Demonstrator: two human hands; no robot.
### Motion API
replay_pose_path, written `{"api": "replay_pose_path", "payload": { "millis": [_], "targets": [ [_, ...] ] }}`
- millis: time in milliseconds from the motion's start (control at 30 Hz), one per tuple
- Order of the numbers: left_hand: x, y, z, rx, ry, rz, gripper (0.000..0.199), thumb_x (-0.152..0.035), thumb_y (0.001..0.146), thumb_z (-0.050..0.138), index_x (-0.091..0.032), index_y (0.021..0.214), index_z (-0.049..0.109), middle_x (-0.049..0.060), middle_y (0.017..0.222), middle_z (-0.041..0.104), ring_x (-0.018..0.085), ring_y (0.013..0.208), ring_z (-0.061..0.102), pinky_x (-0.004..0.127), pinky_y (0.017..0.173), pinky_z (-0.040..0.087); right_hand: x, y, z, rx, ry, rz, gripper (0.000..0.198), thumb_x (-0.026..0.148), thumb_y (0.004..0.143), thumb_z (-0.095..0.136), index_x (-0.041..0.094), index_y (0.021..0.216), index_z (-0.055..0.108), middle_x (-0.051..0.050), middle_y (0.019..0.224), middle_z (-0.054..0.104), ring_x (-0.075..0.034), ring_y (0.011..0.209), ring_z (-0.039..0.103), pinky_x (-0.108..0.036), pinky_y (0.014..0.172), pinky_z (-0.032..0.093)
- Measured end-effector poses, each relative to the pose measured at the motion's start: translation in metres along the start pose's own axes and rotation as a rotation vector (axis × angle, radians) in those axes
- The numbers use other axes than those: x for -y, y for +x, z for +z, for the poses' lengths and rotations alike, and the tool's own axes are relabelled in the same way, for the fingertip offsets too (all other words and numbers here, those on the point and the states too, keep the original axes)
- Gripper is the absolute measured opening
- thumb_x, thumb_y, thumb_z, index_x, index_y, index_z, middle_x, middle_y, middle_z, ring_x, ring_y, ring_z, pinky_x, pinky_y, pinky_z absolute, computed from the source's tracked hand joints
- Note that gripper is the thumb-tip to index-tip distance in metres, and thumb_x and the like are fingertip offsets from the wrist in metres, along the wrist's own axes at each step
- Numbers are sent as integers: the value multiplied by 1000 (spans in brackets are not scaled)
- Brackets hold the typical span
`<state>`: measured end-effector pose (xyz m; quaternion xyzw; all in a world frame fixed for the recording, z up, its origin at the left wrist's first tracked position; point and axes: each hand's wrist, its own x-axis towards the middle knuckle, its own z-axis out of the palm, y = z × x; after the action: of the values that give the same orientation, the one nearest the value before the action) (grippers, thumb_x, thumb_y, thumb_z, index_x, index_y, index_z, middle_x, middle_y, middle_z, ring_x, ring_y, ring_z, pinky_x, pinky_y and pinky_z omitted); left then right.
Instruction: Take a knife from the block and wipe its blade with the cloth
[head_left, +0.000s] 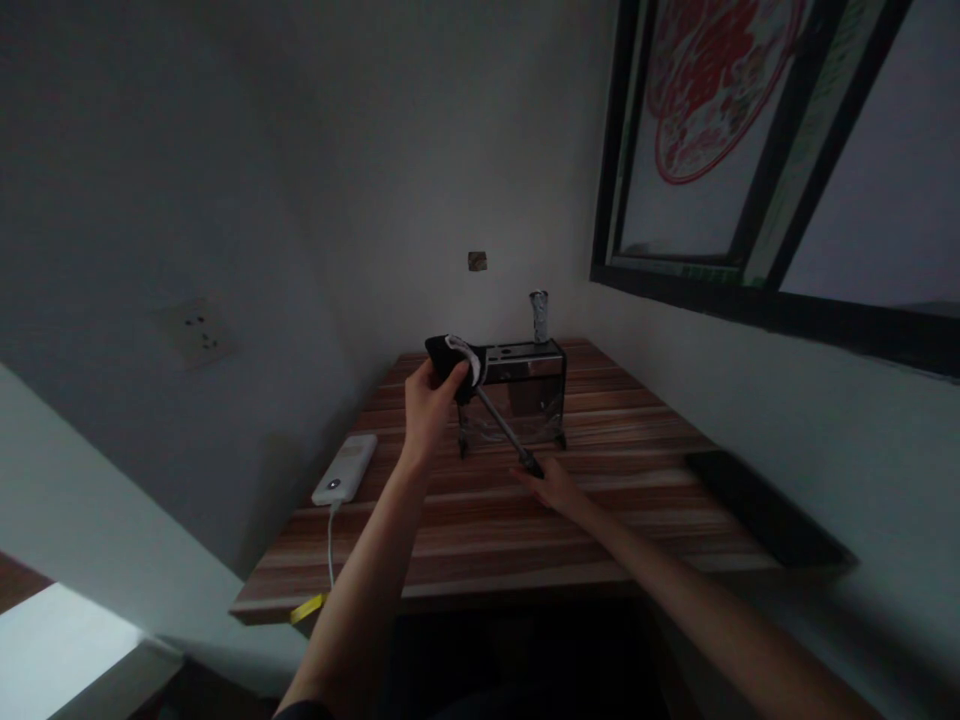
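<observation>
A black piece with a white curved edge (442, 352) is gripped by my left hand (427, 405), thumb on its near side, raised above the table. From it a slim metal rod (499, 420) slants down to the right, ending in a dark grip (532, 463). My right hand (553, 484) is closed around that dark end, low over the table; some of its fingers are hidden. Whether the rod is fixed to the black piece or only touches it, I cannot tell. Just behind stands a see-through box with a black frame (564, 390), partly covered by the black piece.
A silvery cylinder (539, 318) stands upright at the box's top. On the striped wooden table (637, 480), a white power bank (346, 468) with a cable lies left, above a yellow object (308, 607). A dark flat slab (765, 508) lies right, below the window frame (750, 295).
</observation>
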<state>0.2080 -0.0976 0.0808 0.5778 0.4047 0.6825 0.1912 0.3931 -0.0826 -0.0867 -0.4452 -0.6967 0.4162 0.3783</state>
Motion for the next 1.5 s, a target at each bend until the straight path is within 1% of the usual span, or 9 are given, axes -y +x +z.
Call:
{"api": "replay_pose_path", "payload": {
  "millis": [133,367,600,800,900,967,1167,1333,1500],
  "targets": [
    [-1,-5,3,-14,-3,-1,30,-37,69,63,-11,84,64,5,80,67,15,73,61,22,64,45,-3,1,0,5,4,-7,43,59,70,53,19,58,42,6,42,36,-7,39,34,-21,38,23],
    [15,-23,20,52,-28,-83,31,-35,69,64,-11,89,64,7,84,68,16,76,62,24,68,46,0,0,-1,-2,32,1,42,59,69,53,19,58,42,7,41,35,-7,37,33,-21,37,23],
    [32,-45,31,147,72,-106,30,-35,72,62,-11,89,63,8,84,68,18,76,62,25,67,46,11,-5,-3,9,60,16,41,56,70,54,18,58,45,7,39,36,-6,35,32,-20,35,22],
    [51,-69,43,262,214,-95,28,-33,73,62,-13,92,64,7,84,68,19,76,62,26,66,47,4,-2,-2,1,101,8,28,45,71,53,17,65,50,8,37,34,-6,31,31,-19,33,22],
    [62,-81,48,333,213,-111,27,-28,72,64,-14,95,63,8,88,68,19,78,62,28,68,48,-4,0,-2,-36,98,-11,16,34,69,51,18,64,50,8,37,36,-7,31,32,-19,33,23],
    [68,-85,49,347,220,-120,28,-27,71,65,-15,96,62,8,90,68,19,80,63,28,71,49,-8,2,-1,-52,90,-25,10,27,66,50,19,61,48,7,38,38,-7,33,33,-19,34,23],
    [74,-87,47,365,261,-95,28,-26,70,66,-15,96,61,8,91,68,19,81,63,29,72,48,-11,5,-2,-59,34,-55,5,22,63,49,18,61,50,5,43,43,-9,41,39,-20,40,28],
    [73,-88,46,329,298,-90,28,-27,72,65,-16,97,61,8,92,68,20,83,62,30,73,48,-8,4,-2,-67,31,-73,5,20,63,48,18,62,53,4,45,44,-13,49,45,-22,46,34],
    [70,-85,44,357,308,-120,26,-26,71,65,-18,96,62,8,91,69,21,82,63,31,72,48,-9,5,-3,-42,39,-98,6,18,64,48,17,61,54,3,48,47,-13,50,45,-22,47,34]
  ]
}}
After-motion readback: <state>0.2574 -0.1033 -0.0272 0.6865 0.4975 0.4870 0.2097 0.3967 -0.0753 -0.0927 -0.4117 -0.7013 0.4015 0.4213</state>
